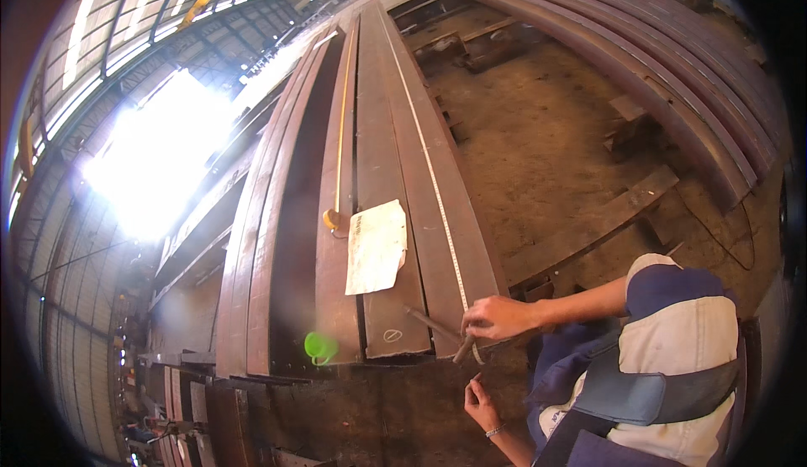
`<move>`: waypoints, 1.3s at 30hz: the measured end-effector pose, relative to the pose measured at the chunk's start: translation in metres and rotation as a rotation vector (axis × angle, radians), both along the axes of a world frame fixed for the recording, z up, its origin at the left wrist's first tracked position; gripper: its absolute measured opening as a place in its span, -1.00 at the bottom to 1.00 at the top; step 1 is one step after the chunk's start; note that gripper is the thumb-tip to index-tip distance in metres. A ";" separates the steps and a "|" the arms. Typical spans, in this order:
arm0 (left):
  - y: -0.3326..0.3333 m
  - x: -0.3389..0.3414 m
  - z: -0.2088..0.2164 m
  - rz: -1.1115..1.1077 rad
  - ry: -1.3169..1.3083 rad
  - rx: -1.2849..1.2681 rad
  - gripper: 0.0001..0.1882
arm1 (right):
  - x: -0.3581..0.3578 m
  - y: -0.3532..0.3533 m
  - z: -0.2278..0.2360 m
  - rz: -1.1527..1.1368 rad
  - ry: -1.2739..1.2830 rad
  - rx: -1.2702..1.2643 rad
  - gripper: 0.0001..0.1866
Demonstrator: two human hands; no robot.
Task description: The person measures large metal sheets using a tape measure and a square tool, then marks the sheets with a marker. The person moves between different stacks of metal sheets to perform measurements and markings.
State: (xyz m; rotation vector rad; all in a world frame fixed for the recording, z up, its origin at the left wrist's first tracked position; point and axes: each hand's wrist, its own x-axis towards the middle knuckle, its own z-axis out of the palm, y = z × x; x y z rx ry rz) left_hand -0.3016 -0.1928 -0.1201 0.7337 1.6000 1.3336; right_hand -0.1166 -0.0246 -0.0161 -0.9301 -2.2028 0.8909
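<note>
At the near end of a long brown steel beam (458, 240), my right hand (498, 317) has its fingers closed against a dark T-shaped metal tool (433, 324). The tool's thin bar lies over the beam top and its short crosspiece sits at the end edge. A pale measuring tape (431, 173) runs the beam's length and passes under those fingers, its end hanging past the edge. Lower down, off the beam end, my left hand (481, 406) is curled, thumb near forefinger; whatever it may hold is too small to make out.
Alongside lie more beams (252, 240). A creased paper sheet (376, 248) rests next to a yellow tape measure (333, 218) with its blade drawn out. Right of the beams are a dirt floor (513, 147), a low support bar (605, 223) and stacked curved steel sections (664, 89).
</note>
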 end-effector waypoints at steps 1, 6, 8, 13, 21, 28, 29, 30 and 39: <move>-0.004 0.002 0.008 -0.042 -0.029 -0.005 -0.63 | -0.004 -0.010 0.003 0.045 0.002 -0.034 -0.73; -0.018 0.007 0.044 -0.234 -0.045 0.003 -0.66 | -0.021 -0.060 0.009 0.276 0.045 -0.141 -0.70; -0.019 0.013 0.051 -0.296 -0.035 0.058 -0.66 | -0.021 -0.070 0.011 0.261 0.031 -0.101 -0.72; -0.028 0.021 0.059 -0.318 -0.175 0.011 -0.71 | -0.007 -0.076 0.017 0.201 0.058 -0.351 -0.77; -0.022 0.025 0.068 -0.377 -0.101 0.063 -0.69 | 0.014 -0.083 0.014 0.066 0.141 -0.417 -0.76; -0.002 0.037 0.077 -0.445 -0.017 0.112 -0.64 | 0.036 -0.076 0.012 -0.101 0.430 -0.652 -0.74; 0.001 0.041 0.077 -0.463 -0.040 0.125 -0.64 | 0.040 -0.076 0.011 -0.112 0.447 -0.718 -0.74; 0.005 0.045 0.078 -0.477 -0.060 0.133 -0.64 | 0.045 -0.077 0.010 -0.145 0.417 -0.695 -0.71; 0.052 0.112 0.085 -0.633 0.075 0.070 -0.65 | 0.117 -0.066 -0.004 -0.329 0.548 -0.603 -0.71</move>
